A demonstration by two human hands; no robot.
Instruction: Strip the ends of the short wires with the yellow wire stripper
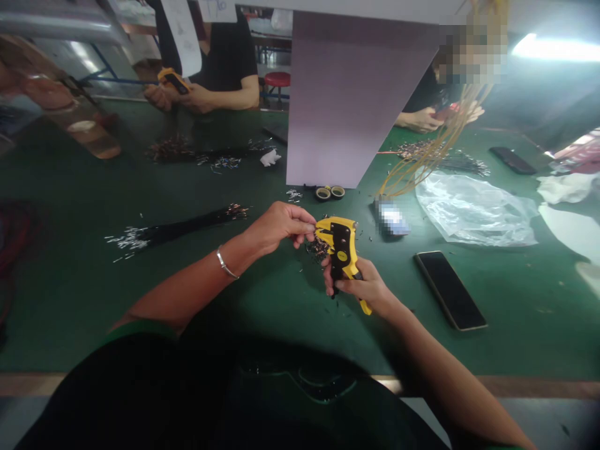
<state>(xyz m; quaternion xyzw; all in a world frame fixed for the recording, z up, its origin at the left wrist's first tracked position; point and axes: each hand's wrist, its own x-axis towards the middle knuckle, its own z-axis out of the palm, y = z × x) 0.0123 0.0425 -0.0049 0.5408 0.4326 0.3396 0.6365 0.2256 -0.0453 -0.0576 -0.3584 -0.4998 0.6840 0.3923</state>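
My right hand is wrapped round the handles of a yellow and black wire stripper, its head pointing up and left. At the tool's jaws, my left hand makes a pinch; whatever lies between thumb and fingers is too small to make out. Just below the jaws is a dark clump of wire ends with copper-coloured tips, partly hidden by the tool. To the left of my hands a bundle of black wires lies on the green table, with silvery tips at one end and copper-coloured tips at the other.
A phone lies to the right, below a clear plastic bag. Two tape rolls sit by an upright white panel. Yellow wires hang at right. Across the table, one person holds a yellow tool; another person's hands work at right.
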